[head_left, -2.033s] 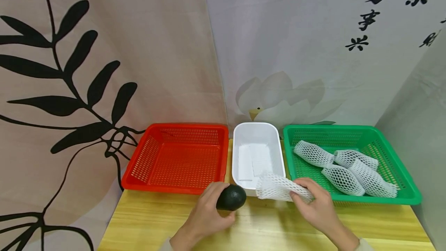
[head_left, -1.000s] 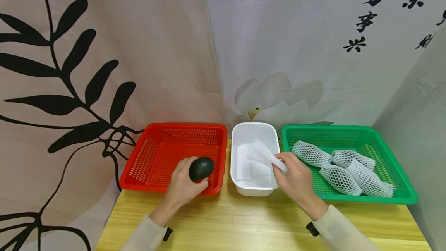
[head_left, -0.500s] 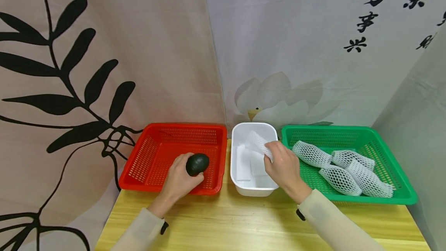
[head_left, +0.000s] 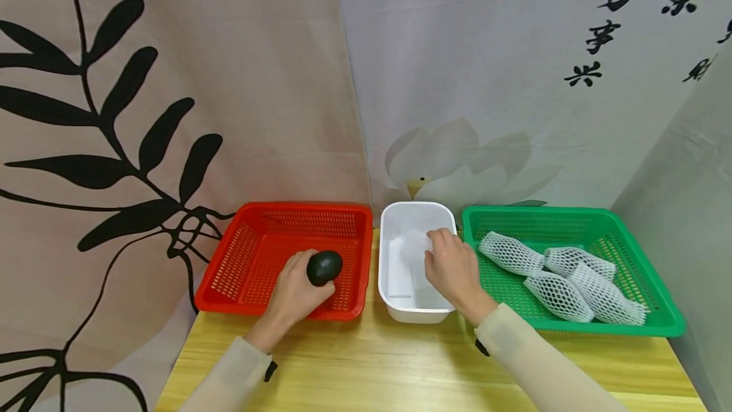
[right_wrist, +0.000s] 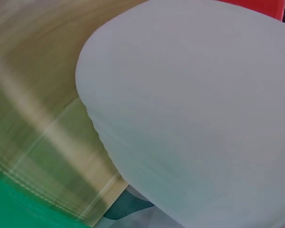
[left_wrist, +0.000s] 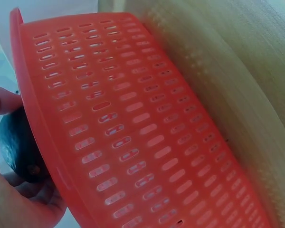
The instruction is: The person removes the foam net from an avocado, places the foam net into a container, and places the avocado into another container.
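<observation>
My left hand [head_left: 300, 288] grips a dark avocado [head_left: 325, 267] over the front right part of the red basket [head_left: 286, 259]. In the left wrist view, the avocado [left_wrist: 19, 142] shows its brownish stem end beside the basket rim, with fingers curled round it. My right hand [head_left: 457, 269] reaches over the right rim of the white tub [head_left: 394, 250]. Its thumb and forefinger stand apart, and no foam net shows between them. White material lies low in the tub, partly hidden by the hand. The right wrist view is filled mostly by the tub's outer wall [right_wrist: 190, 104].
To the right stands a green basket [head_left: 657, 278] holding several items in white foam nets [head_left: 560, 294]. All three containers stand on a wooden table [head_left: 400, 367] against a printed cloth backdrop [head_left: 274, 81].
The right hand has moved left and back over the white tub, and the foam net it held is out of its fingers. The left hand has carried the avocado left over the red basket.
</observation>
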{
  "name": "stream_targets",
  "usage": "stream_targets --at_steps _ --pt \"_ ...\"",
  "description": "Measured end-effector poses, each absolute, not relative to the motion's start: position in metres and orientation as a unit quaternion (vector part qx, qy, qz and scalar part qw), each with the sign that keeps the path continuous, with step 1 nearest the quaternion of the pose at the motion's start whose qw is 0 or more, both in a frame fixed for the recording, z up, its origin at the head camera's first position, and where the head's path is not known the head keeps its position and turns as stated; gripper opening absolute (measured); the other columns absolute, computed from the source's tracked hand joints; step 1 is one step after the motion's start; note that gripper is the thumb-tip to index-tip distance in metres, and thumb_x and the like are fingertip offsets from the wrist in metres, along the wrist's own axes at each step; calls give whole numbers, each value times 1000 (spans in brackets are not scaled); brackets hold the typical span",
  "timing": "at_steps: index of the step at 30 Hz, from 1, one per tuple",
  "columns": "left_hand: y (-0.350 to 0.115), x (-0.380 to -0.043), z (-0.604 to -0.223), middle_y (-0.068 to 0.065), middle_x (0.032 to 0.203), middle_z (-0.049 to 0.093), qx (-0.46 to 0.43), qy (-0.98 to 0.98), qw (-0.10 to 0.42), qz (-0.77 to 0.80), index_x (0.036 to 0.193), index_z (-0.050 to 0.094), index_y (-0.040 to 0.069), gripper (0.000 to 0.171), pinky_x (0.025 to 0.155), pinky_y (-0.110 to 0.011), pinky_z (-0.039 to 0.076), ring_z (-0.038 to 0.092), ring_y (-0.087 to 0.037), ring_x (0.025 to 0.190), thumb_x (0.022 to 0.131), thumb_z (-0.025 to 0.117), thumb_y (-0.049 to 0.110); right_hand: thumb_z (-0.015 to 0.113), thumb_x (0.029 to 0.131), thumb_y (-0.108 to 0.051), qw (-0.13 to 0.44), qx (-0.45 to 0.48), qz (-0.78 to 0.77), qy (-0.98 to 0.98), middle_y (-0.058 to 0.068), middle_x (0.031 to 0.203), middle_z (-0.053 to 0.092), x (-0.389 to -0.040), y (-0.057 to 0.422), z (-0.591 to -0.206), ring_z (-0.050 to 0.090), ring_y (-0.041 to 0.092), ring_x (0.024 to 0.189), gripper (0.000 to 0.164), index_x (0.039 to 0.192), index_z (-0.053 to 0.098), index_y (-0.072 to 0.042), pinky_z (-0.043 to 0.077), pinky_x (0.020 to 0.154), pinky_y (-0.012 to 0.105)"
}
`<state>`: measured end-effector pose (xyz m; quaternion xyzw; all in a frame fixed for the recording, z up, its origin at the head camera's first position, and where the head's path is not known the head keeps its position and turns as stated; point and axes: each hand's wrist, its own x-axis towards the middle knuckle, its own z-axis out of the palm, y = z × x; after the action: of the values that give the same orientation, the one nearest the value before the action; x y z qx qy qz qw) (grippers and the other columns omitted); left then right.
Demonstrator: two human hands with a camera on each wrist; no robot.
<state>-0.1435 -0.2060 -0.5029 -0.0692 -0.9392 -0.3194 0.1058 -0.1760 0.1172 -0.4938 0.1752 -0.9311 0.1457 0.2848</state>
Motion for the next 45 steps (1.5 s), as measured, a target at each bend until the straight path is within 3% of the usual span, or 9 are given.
stream_targets --at_steps 4,15,21,25,36,41,45 --pt "-206 -144 -503 6 104 55 -68 -939 104 -321 117 55 18 57 73 -36 49 52 -12 88 66 77 31 71 74 -11 266 181 130 -938 9 91 62 -174 115 -497 60 28 71 27 99 64 -4 46 53 40" --pt "-206 -146 -506 6 102 55 -74 -937 109 -324 116 55 18 56 73 -36 48 52 -12 87 66 77 30 62 75 -3 340 242 131 -899 5 80 60 -175 112 -496 57 26 64 9 83 65 -7 43 50 37" --pt "-206 -145 -505 5 103 56 -73 -938 108 -323 116 55 18 57 73 -36 49 52 -12 87 65 77 30 80 68 -15 214 254 124 -935 2 82 57 -170 111 -497 55 24 66 23 85 65 -10 40 53 35" --pt "-206 -145 -505 6 103 56 -71 -938 104 -322 116 55 18 56 73 -36 49 52 -12 87 66 77 30 81 67 -21 168 248 128 -946 0 85 60 -166 111 -496 58 23 69 26 88 67 -13 40 56 34" --pt "-204 -147 -505 2 101 59 -60 -952 49 -297 111 58 13 54 72 -36 49 55 -15 85 64 77 33 73 78 -28 193 225 189 -936 1 94 62 -160 131 -482 59 21 82 25 93 66 -10 48 70 40" --pt "-203 -151 -507 5 91 59 -62 -954 9 -293 101 60 16 44 70 -32 48 54 -13 80 64 77 32 68 82 -31 220 196 217 -931 6 102 62 -155 160 -474 59 25 90 30 100 64 -8 48 75 43" --pt "-203 -154 -508 2 92 62 -59 -956 -19 -288 104 61 13 47 71 -33 49 56 -14 80 64 79 31 68 82 -30 236 169 228 -929 10 109 61 -149 190 -469 58 29 98 34 106 62 -6 48 76 48"
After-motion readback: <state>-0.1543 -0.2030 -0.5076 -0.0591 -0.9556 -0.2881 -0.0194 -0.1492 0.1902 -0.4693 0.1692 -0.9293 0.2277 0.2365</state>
